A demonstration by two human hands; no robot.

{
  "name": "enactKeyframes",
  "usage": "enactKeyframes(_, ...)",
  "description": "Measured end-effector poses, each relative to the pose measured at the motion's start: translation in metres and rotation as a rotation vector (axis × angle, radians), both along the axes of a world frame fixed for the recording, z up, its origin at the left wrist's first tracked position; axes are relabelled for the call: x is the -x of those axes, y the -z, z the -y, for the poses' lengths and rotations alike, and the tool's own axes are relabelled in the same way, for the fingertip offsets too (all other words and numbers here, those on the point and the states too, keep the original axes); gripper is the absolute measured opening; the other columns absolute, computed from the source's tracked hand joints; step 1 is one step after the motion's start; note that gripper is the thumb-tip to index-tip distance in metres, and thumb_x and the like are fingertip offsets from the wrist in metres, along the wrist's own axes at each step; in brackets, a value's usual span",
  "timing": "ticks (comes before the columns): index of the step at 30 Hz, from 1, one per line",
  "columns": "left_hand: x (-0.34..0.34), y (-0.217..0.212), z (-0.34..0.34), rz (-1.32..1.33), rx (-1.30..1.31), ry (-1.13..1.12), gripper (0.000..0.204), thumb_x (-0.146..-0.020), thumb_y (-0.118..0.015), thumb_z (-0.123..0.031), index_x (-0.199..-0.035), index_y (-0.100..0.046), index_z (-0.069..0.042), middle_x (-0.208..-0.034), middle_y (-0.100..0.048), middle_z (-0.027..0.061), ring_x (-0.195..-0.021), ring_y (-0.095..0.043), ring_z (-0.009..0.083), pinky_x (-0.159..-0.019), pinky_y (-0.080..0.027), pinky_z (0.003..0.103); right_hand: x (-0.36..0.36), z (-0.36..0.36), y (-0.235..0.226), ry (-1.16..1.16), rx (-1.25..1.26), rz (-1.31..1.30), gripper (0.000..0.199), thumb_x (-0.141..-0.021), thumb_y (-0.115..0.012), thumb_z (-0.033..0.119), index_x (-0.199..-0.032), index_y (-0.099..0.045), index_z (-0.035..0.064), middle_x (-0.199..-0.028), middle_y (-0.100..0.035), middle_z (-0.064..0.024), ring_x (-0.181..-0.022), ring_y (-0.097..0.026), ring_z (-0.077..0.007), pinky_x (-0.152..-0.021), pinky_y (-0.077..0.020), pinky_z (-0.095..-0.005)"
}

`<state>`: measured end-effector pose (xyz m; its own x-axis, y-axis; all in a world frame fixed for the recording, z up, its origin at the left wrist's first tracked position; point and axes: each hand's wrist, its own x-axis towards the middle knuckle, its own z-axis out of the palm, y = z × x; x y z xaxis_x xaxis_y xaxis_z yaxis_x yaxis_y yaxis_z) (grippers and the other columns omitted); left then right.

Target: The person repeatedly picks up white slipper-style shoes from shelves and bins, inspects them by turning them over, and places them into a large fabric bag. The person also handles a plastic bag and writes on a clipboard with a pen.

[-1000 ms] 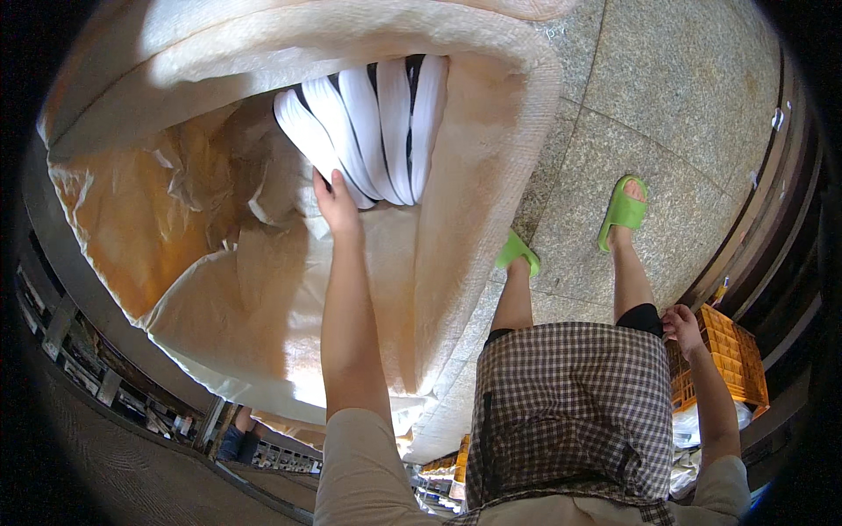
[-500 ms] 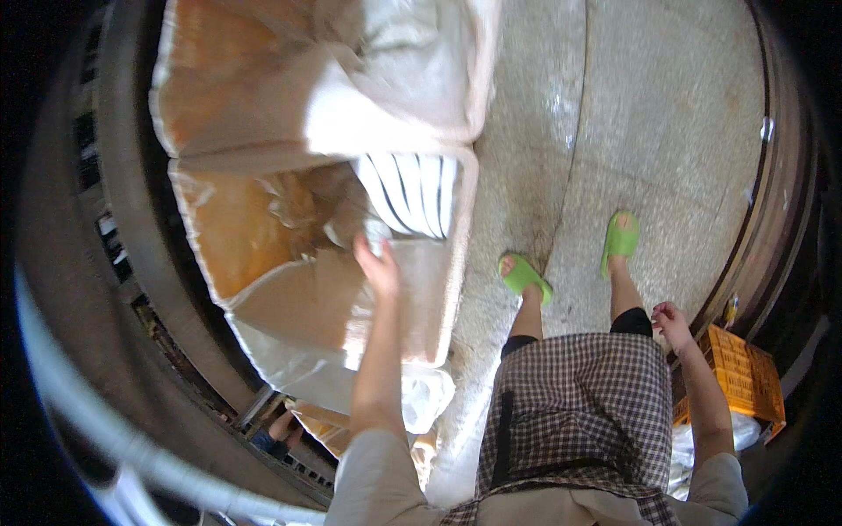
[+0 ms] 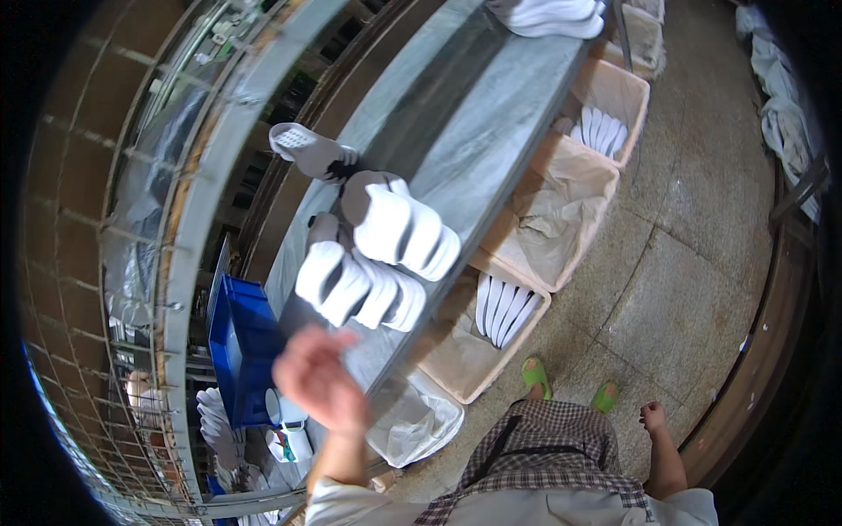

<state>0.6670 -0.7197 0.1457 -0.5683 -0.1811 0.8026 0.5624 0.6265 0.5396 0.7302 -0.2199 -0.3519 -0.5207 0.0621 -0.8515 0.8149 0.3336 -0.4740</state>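
Note:
My left hand [image 3: 323, 377] is raised over the near end of a long grey bench [image 3: 474, 114], blurred, its fingers apart and nothing visible in them. Just beyond it lie two rows of white sole-shaped pieces, a nearer row [image 3: 360, 285] and a farther row [image 3: 403, 226], overlapping one another. A grey piece with a white dotted end [image 3: 303, 147] lies behind them across the bench's far side. My right hand [image 3: 652, 416] hangs low by my right side, fingers loosely bent, with nothing seen in it.
Pale bins with liners line the bench's right side; the nearer bin [image 3: 467, 393] holds white pieces [image 3: 504, 309]. A blue crate [image 3: 250, 337] and a white cup-like container [image 3: 285, 406] stand left of my hand. A metal wire rack [image 3: 180, 307] rises at the left.
My left hand has come up out of a lined bin and over the bench. The view has swung left, bringing the bench and its white pieces into sight. My right hand still hangs down.

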Motion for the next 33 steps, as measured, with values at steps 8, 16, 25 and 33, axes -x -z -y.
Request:
enactKeyframes(8,0.133,-0.016,0.317,0.778,-0.754,-0.347,0.062,-0.079,-0.067,-0.023,-0.131,-0.036,-0.009,-0.119,-0.048,0.0098,-0.096,-0.055,0.0232,-0.077,-0.045,0.034,0.050,0.033,-0.039,-0.074,-0.236,-0.106,0.021,-0.083,-0.048,0.006,-0.100,-0.053,-0.0060,-0.077,-0.057,-0.0131,-0.065,-0.057,-0.0225,-0.058,-0.0479,-0.0355)
enactKeyframes(16,0.283,0.068,0.422,1.240,-1.423,0.030,0.093,-0.066,-0.079,-0.007,-0.137,-0.019,0.002,-0.128,-0.038,0.0241,-0.107,-0.048,0.0327,-0.087,-0.046,0.043,0.059,0.119,-0.069,-0.018,-0.198,-0.178,0.021,-0.079,-0.055,0.013,-0.093,-0.055,-0.0035,-0.078,-0.060,-0.0142,-0.066,-0.057,-0.0221,-0.061,-0.0473,-0.0331)
enactKeyframes(25,0.274,0.123,0.442,0.567,0.237,-0.147,0.069,-0.062,-0.076,-0.015,-0.119,-0.040,-0.002,-0.108,-0.051,0.0199,-0.098,-0.053,0.0323,-0.083,-0.047,0.044,0.044,0.151,-0.077,-0.337,-0.369,-0.108,0.028,-0.070,-0.064,0.020,-0.091,-0.062,0.0007,-0.088,-0.064,-0.0183,-0.083,-0.061,-0.0323,-0.074,-0.0490,-0.0382)
enactKeyframes(33,0.270,0.147,0.519,0.554,-0.149,-0.232,0.074,-0.051,-0.084,-0.025,-0.111,-0.050,0.004,-0.104,-0.055,0.0205,-0.094,-0.055,0.0349,-0.081,-0.045,0.043,0.049,0.139,-0.100,-0.252,-0.367,-0.109,0.031,-0.072,-0.063,0.023,-0.094,-0.063,0.0011,-0.093,-0.063,-0.0200,-0.089,-0.060,-0.0334,-0.077,-0.0485,-0.0388)
